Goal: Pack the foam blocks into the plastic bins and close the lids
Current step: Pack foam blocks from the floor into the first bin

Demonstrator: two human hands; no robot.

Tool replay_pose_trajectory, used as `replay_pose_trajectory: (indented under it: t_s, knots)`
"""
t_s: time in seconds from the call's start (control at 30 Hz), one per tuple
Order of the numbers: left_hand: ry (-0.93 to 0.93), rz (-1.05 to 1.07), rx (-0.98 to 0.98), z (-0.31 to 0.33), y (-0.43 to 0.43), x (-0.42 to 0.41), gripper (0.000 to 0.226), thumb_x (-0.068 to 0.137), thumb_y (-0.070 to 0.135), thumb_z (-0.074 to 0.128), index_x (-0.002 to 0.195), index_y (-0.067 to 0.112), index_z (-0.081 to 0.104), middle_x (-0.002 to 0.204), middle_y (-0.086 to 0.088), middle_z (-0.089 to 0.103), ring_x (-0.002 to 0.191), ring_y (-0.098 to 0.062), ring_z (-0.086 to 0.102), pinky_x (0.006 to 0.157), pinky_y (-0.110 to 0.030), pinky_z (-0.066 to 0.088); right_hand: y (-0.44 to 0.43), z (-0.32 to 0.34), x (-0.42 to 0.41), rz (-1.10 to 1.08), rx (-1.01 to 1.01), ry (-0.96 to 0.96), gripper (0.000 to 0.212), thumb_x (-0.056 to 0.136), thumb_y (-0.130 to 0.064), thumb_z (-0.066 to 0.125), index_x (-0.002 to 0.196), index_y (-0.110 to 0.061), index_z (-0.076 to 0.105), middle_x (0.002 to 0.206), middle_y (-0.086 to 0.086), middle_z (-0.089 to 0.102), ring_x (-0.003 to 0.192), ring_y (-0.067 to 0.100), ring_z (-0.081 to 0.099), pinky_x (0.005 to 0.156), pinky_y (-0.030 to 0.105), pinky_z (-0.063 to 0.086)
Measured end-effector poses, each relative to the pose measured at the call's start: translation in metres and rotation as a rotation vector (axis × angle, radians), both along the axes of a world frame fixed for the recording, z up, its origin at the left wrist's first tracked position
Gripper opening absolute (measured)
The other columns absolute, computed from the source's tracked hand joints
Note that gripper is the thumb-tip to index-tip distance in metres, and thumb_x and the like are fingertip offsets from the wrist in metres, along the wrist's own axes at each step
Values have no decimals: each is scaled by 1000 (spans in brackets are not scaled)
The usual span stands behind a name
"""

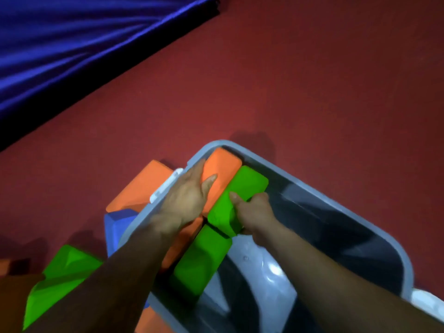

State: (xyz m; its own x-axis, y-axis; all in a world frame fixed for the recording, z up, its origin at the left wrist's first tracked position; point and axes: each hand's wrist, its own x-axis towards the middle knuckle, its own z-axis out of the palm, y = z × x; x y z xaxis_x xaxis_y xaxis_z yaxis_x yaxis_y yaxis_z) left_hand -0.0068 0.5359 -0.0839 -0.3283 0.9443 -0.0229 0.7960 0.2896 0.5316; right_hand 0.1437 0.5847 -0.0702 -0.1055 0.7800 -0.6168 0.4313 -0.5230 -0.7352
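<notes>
On red carpet (312,80), a grey plastic bin (409,275) is seen partly packed, with loose foam blocks (141,186) lying beside it. Inside, an orange block (223,164) is pressed by the flat left hand (185,200); a green block (249,181) is gripped by the right hand (257,212).

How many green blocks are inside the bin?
2: a green block held by the right hand; a second green block nearer the camera. Arms may hide more.
</notes>
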Motion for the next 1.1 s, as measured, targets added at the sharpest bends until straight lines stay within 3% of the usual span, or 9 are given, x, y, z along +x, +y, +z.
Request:
replay_pose_trajectory:
  t_s: [0.07,0.2,0.3,0.37,0.63,0.77,0.83,1.0,1.1]
  knots:
    - [68,-29,21,-11,8,1,70,97,53,30,148,6,40,139,-19,55,124,-35,55,105,-46,43,7,-7,0,18,-13,-4,63,85,-40,74,125,-1,44,122,13,63,109,31,65,92,56,54]
    - [326,-80,125,-16,5,4,52,102,40,35,146,15,49,143,-16,52,113,-38,60,90,-50,53,6,-14,5,0,6,12,57,92,-34,69,127,-2,36,119,6,56,113,29,60,94,54,53]
    - [321,-92,88,-15,11,23,52,100,43,33,144,22,52,146,-7,53,116,-33,60,93,-47,50,13,-17,26,39,-113,25,49,92,-39,67,123,-6,49,119,10,65,102,30,66,65,47,61]
    - [340,-75,70,-19,19,32,53,100,43,32,142,22,54,143,-7,56,115,-32,61,95,-44,46,25,-17,36,100,-183,19,43,94,-42,64,120,-8,56,118,12,66,98,31,66,58,43,59]
    - [457,-54,-111,-23,24,37,52,102,41,29,146,21,50,143,-7,57,127,-38,53,102,-48,40,15,-1,26,77,-182,-127,66,96,-47,58,131,-3,24,126,12,46,104,34,51,77,65,54]
    - [507,-107,-211,-12,23,32,54,102,42,27,145,19,52,140,-10,59,126,-41,53,93,-48,43,21,2,22,146,-152,-207,88,95,-50,57,144,6,10,145,22,44,118,45,55,83,61,55]
    - [523,-99,-267,-9,23,34,58,102,43,21,148,21,46,144,-12,54,131,-42,48,98,-51,41,17,-11,22,172,-72,-256,92,96,-53,53,146,8,6,144,24,48,125,43,52,94,54,51]
    - [528,-119,-347,12,4,44,57,106,46,18,160,28,10,166,-10,14,152,-36,9,118,-56,13,0,-5,36,235,85,-377,96,95,-56,53,148,8,7,141,29,49,124,41,55,96,41,45]
    - [519,-93,-335,32,-36,48,63,102,51,12,159,25,20,165,-12,19,152,-37,13,119,-56,14,-12,13,51,344,207,-456,106,92,-58,56,152,7,-3,149,31,32,128,44,49,101,42,42]
